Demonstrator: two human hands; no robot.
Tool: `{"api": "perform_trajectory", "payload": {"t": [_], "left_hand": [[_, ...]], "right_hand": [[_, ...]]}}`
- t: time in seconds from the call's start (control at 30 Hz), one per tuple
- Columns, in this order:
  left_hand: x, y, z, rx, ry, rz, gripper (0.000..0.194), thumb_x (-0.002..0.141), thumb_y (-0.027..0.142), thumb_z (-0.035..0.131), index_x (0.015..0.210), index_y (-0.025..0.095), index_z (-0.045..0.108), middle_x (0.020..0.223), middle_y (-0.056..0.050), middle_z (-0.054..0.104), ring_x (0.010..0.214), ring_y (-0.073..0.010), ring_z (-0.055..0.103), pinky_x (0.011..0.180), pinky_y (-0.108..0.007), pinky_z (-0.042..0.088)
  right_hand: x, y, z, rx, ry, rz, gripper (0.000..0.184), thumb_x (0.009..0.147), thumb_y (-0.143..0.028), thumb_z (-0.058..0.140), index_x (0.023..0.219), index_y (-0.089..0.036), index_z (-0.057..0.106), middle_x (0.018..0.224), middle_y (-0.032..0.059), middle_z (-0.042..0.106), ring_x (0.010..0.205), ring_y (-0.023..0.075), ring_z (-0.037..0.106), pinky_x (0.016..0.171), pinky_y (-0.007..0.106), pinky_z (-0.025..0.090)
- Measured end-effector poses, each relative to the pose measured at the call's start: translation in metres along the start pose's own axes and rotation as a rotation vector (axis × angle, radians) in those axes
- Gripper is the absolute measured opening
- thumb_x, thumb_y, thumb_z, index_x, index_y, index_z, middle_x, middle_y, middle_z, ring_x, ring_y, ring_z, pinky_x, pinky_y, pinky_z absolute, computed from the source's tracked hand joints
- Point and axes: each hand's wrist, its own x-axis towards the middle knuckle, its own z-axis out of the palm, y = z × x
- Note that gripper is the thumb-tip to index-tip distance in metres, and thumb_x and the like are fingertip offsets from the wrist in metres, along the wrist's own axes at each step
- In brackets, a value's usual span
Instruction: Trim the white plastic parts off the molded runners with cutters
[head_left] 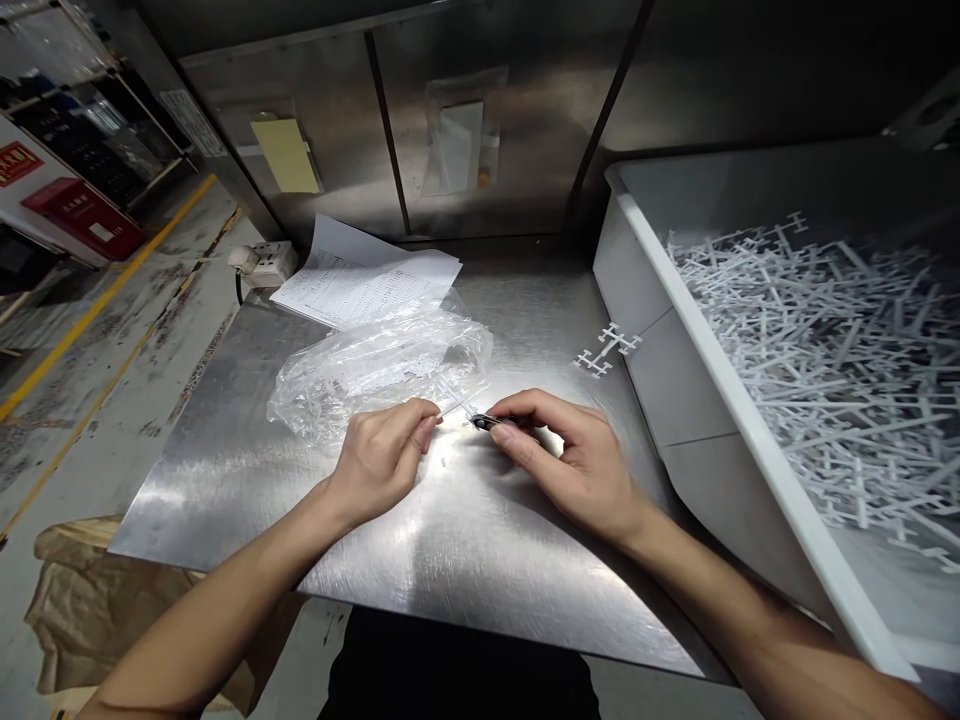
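Note:
Over the middle of the metal table [420, 545], my left hand [386, 450] pinches one end of a thin white plastic sprue [452, 405]. My right hand [570, 455] is closed on small dark nippers [484, 422], whose tip meets the sprue. Most of the nippers is hidden by my fingers. Tiny pale bits [443, 463] lie on the metal just below. Right behind my hands sits a clear plastic bag [375, 365] with small white pieces inside. Another branched white sprue [607, 350] rests flat on the table to the right, apart from both hands.
A large pale bin [697, 330] heaped with white sprues [840, 370] stands along the right side. Printed sheets [360, 270] and a power socket block [266, 263] are at the back left. Brown sacking [82, 610] lies below the table's left edge.

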Motion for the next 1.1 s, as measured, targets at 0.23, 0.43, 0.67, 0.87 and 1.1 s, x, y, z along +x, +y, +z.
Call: {"api": "perform_trajectory", "payload": {"t": [0.23, 0.43, 0.67, 0.87, 1.1], "left_hand": [[-0.002, 0.0, 0.002, 0.024, -0.013, -0.005, 0.021, 0.112, 0.024, 0.048, 0.106, 0.02, 0.067, 0.07, 0.003, 0.064, 0.059, -0.0126, 0.061, 0.061, -0.026, 0.043], [-0.003, 0.0, 0.005, 0.038, -0.102, -0.135, 0.024, 0.111, 0.027, 0.049, 0.105, 0.021, 0.071, 0.068, 0.003, 0.063, 0.058, -0.0143, 0.059, 0.06, -0.027, 0.04], [0.001, 0.005, -0.001, -0.079, -0.155, -0.247, 0.024, 0.111, 0.029, 0.051, 0.102, 0.022, 0.072, 0.068, 0.003, 0.065, 0.061, -0.0153, 0.062, 0.061, -0.028, 0.041], [0.004, 0.006, -0.004, -0.149, -0.175, -0.292, 0.024, 0.11, 0.03, 0.052, 0.099, 0.021, 0.07, 0.068, 0.004, 0.064, 0.063, -0.0145, 0.062, 0.066, -0.029, 0.043], [0.001, 0.006, -0.007, -0.067, -0.09, -0.145, 0.024, 0.112, 0.026, 0.049, 0.101, 0.02, 0.069, 0.071, 0.003, 0.067, 0.063, -0.0135, 0.063, 0.063, -0.027, 0.045]], "right_hand": [[-0.001, 0.005, 0.003, 0.038, -0.003, 0.076, 0.012, 0.104, -0.033, 0.072, 0.102, -0.023, 0.079, 0.085, 0.0007, 0.077, 0.077, 0.0178, 0.072, 0.069, 0.031, 0.052], [-0.001, 0.008, 0.01, 0.167, -0.035, 0.264, 0.021, 0.104, -0.04, 0.072, 0.097, -0.021, 0.078, 0.063, -0.0022, 0.064, 0.06, 0.0169, 0.061, 0.056, 0.031, 0.045], [-0.001, 0.008, 0.01, 0.217, -0.036, 0.284, 0.021, 0.103, -0.04, 0.072, 0.096, -0.021, 0.077, 0.057, -0.0046, 0.057, 0.055, 0.0151, 0.055, 0.052, 0.029, 0.041], [0.001, 0.008, 0.006, 0.238, 0.024, 0.248, 0.023, 0.102, -0.042, 0.072, 0.098, -0.02, 0.077, 0.066, -0.0021, 0.063, 0.058, 0.0151, 0.057, 0.054, 0.03, 0.043], [0.002, 0.008, 0.003, 0.195, 0.092, 0.201, 0.022, 0.102, -0.042, 0.071, 0.099, -0.02, 0.076, 0.067, -0.0015, 0.064, 0.057, 0.0161, 0.058, 0.056, 0.031, 0.046]]}}
